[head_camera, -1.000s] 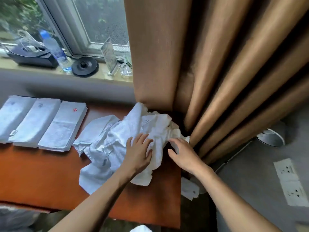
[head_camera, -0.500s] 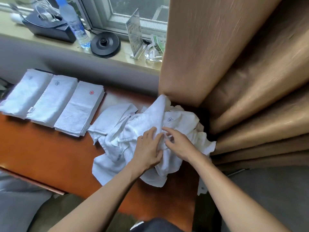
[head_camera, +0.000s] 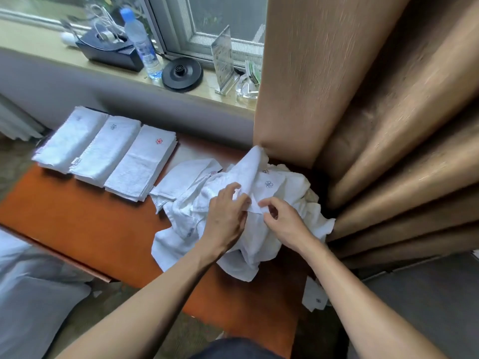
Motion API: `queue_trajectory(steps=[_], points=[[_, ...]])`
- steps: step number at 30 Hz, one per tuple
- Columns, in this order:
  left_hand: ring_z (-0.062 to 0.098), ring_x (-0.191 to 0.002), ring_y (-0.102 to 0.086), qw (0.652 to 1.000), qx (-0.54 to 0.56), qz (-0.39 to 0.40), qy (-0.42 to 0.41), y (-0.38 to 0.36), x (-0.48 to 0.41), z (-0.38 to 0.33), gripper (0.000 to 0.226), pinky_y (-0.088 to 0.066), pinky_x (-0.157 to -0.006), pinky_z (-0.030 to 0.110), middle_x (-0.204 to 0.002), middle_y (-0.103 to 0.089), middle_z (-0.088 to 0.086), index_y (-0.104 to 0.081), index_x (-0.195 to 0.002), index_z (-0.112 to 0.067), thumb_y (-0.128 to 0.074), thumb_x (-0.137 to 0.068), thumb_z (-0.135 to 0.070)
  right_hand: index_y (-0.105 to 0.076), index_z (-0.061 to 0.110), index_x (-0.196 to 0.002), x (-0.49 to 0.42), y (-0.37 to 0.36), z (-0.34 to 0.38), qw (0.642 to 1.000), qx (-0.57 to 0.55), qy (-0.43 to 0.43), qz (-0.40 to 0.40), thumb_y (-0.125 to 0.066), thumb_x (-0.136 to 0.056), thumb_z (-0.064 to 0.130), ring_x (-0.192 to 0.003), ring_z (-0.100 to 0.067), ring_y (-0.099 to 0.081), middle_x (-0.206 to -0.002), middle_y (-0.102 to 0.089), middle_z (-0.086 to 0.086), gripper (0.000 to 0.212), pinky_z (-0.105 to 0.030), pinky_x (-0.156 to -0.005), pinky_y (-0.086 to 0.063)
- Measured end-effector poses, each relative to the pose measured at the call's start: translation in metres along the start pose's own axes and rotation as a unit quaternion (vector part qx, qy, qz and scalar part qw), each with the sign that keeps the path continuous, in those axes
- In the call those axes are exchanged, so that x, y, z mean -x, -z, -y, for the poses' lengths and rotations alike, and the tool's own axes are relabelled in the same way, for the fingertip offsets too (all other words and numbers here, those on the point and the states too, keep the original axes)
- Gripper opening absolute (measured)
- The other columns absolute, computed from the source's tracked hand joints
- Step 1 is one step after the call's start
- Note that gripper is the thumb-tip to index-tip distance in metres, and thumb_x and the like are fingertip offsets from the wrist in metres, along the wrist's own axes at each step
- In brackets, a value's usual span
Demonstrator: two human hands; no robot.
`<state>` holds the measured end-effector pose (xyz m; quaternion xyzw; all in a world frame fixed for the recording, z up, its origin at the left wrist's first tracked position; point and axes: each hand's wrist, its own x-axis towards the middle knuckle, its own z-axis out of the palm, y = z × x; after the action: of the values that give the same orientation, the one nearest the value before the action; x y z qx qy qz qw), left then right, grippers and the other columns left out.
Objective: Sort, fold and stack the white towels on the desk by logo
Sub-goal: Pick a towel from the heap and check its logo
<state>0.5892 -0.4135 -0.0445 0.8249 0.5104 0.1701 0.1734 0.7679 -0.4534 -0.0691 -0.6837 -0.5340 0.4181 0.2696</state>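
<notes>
**Step in hand: sorting.** We judge that one towel is being picked out of the loose heap. The heap lies at the right end of the tabletop, up against the curtain.

**Hands.** Our left hand has its fingers bent over a fold of the top towel, gripping it. Our right hand pinches the same towel's edge between thumb and forefinger.

**Next move, as we judge it.** Lift this towel clear of the tangle, spread it, and read its mark; a blue logo shows close by. Then fold it long and narrow to match.

**Already sorted.** Three folded stacks sit side by side at the left end. The rightmost bears a red logo.

**Materials.**
- Towels: white looped terry with hemmed edges, limp and crumpling easily.
- Stacks: flat, long rectangles.
- Tabletop: smooth, orange-brown.
- One stray towel hangs below the tabletop's right edge.
</notes>
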Motion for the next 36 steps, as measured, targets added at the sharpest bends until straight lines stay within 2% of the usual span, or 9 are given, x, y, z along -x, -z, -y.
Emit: queue_trajectory(steps=[4,8,12,15,18,22,26,30,36], points=[[0.03,-0.091,-0.062,0.999,0.005,-0.04,-0.033,0.025,0.0,-0.025,0.012,-0.047,-0.075,0.042,-0.12,-0.062,0.006,-0.068,-0.106,-0.013,-0.061,-0.096,-0.01,-0.058,0.028,-0.137,0.02,0.02,0.01,1.0,-0.004,0.024,0.002,-0.066,-0.095,0.017,-0.111,-0.004,-0.055,-0.124,-0.054,0.007,0.044,-0.023,-0.1,-0.047],[0.032,-0.085,-0.063,0.996,-0.008,-0.059,-0.069,0.048,0.005,-0.055,0.015,-0.048,-0.072,0.041,-0.11,-0.068,0.003,-0.07,-0.108,-0.014,-0.058,-0.101,-0.018,-0.045,0.037,-0.148,0.029,0.033,0.026,0.998,-0.026,0.055,-0.023,-0.073,-0.094,0.027,-0.109,0.004,-0.051,-0.125,-0.045,0.01,0.061,-0.011,-0.09,-0.044],[0.028,-0.082,-0.063,0.987,-0.025,-0.116,-0.109,0.072,0.012,-0.08,0.014,-0.043,-0.07,0.035,-0.098,-0.072,0.003,-0.073,-0.105,-0.013,-0.068,-0.092,-0.01,-0.062,0.041,-0.127,0.033,0.044,0.05,0.984,-0.085,0.145,-0.057,-0.072,-0.095,0.009,-0.111,0.003,-0.057,-0.123,-0.053,0.002,0.046,-0.014,-0.093,-0.048],[0.021,-0.078,-0.055,0.977,-0.042,-0.179,-0.113,0.092,0.013,-0.095,0.017,-0.033,-0.066,0.029,-0.093,-0.071,-0.001,-0.073,-0.102,-0.015,-0.073,-0.088,-0.007,-0.072,0.037,-0.119,0.04,0.059,0.07,0.974,-0.054,0.201,-0.087,-0.07,-0.097,0.03,-0.112,-0.017,-0.06,-0.112,-0.059,0.004,0.023,-0.03,-0.097,-0.049],[0.02,-0.078,-0.056,0.967,-0.036,-0.228,-0.109,0.114,0.012,-0.108,0.01,-0.042,-0.065,0.034,-0.095,-0.073,-0.001,-0.073,-0.103,-0.016,-0.072,-0.093,-0.013,-0.074,0.035,-0.111,0.052,0.077,0.092,0.957,-0.064,0.248,-0.138,-0.06,-0.092,0.054,-0.103,-0.025,-0.062,-0.103,-0.061,0.004,0.03,-0.04,-0.09,-0.052],[0.027,-0.086,-0.07,0.965,0.03,-0.237,-0.103,0.138,0.011,-0.128,0.013,-0.054,-0.066,0.039,-0.1,-0.075,-0.006,-0.071,-0.107,-0.023,-0.061,-0.102,-0.031,-0.075,0.023,-0.112,0.068,0.101,0.113,0.954,-0.093,0.268,-0.101,-0.058,-0.103,0.039,-0.109,-0.024,-0.067,-0.111,-0.073,0.0,0.025,-0.051,-0.096,-0.052],[0.02,-0.089,-0.07,0.979,0.059,-0.178,-0.079,0.152,0.002,-0.137,0.013,-0.056,-0.073,0.038,-0.097,-0.073,-0.01,-0.062,-0.109,-0.035,-0.058,-0.101,-0.044,-0.073,0.024,-0.121,0.085,0.123,0.12,0.953,-0.128,0.255,-0.098,-0.049,-0.109,0.034,-0.105,-0.018,-0.069,-0.109,-0.075,0.005,0.028,-0.046,-0.091,-0.056],[0.024,-0.087,-0.066,0.994,0.076,-0.083,0.0,0.129,0.01,-0.134,0.012,-0.057,-0.075,0.043,-0.093,-0.071,-0.007,-0.064,-0.097,-0.025,-0.061,-0.098,-0.037,-0.074,0.028,-0.103,0.102,0.143,0.115,0.949,-0.155,0.243,-0.127,-0.048,-0.109,0.024,-0.096,0.001,-0.066,-0.1,-0.074,0.014,0.027,-0.014,-0.081,-0.048],[0.021,-0.092,-0.068,0.96,0.21,-0.122,0.138,0.108,0.036,-0.121,0.017,-0.057,-0.084,0.047,-0.094,-0.073,-0.003,-0.073,-0.097,-0.022,-0.065,-0.098,-0.037,-0.069,0.027,-0.087,0.119,0.161,0.085,0.952,-0.141,0.192,-0.192,-0.048,-0.107,0.029,-0.08,0.001,-0.061,-0.082,-0.07,0.016,0.029,-0.019,-0.072,-0.046]])
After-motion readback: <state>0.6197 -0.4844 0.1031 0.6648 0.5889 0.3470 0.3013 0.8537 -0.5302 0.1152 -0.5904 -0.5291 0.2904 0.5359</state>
